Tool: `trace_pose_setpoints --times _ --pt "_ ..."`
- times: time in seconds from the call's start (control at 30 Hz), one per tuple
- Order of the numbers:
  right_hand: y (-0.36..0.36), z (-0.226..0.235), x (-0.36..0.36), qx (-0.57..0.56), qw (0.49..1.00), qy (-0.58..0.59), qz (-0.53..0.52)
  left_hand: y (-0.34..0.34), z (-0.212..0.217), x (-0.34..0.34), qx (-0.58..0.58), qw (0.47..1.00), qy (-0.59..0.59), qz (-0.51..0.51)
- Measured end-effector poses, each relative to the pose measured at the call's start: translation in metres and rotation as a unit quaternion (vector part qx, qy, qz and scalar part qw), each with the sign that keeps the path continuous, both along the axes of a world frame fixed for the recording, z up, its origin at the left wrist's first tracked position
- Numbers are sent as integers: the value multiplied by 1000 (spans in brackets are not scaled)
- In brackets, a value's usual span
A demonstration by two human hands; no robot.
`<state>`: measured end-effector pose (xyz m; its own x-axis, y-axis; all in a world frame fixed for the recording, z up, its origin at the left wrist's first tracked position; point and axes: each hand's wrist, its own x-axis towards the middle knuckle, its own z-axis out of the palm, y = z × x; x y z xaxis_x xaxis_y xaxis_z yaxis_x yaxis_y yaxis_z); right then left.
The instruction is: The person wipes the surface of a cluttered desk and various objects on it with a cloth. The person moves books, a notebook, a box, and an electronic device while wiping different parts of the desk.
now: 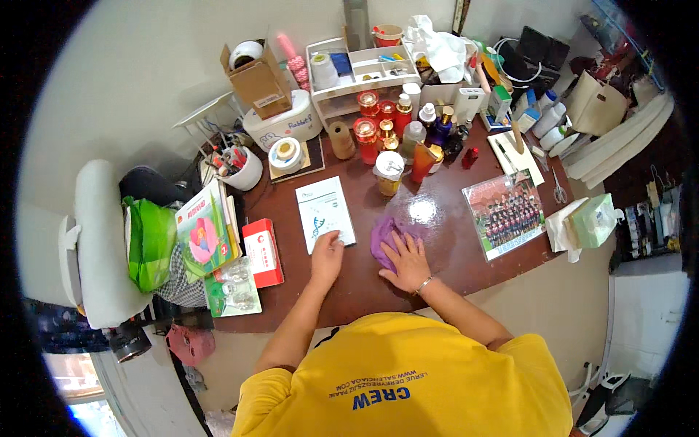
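Observation:
My right hand (pixel 406 261) lies flat with spread fingers on a crumpled purple cloth (pixel 381 237), pressing it against the dark red-brown tabletop (pixel 429 266). A bracelet is on that wrist. My left hand (pixel 327 256) rests loosely curled at the lower edge of a white booklet (pixel 325 209) with a blue printed design; its fingers cover part of that edge, and no grip on it shows. Just beyond the cloth stands a cup with a pale lid (pixel 389 173). An orange tube (pixel 422 162) is beside it.
Red, purple and clear bottles crowd the back, before a white organizer (pixel 364 76). A laminated group photo (pixel 504 213), scissors (pixel 559 186) and a tissue pack (pixel 593 221) are at right. Left are a red-and-white box (pixel 263 253), books (pixel 207 229) and a pen cup (pixel 242 172).

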<state>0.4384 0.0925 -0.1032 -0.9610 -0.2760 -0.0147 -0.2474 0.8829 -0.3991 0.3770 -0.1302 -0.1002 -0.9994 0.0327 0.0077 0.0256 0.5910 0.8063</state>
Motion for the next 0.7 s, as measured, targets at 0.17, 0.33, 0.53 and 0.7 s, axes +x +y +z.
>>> trace_pose_setpoints --times 0.17,0.33,0.53,0.7 --pt "-16 19 -18 -141 989 31 -33 -51 5 -8 -25 988 33 146" --pt "-48 -49 -67 -340 924 -142 -106 -67 -9 -34 74 965 -202 150" --pt "-56 -42 -115 -423 799 -408 -128 -76 10 -43 165 923 -339 77" --pt "-50 -8 -105 -408 792 -452 -57 -90 43 -27 269 898 -347 -23"
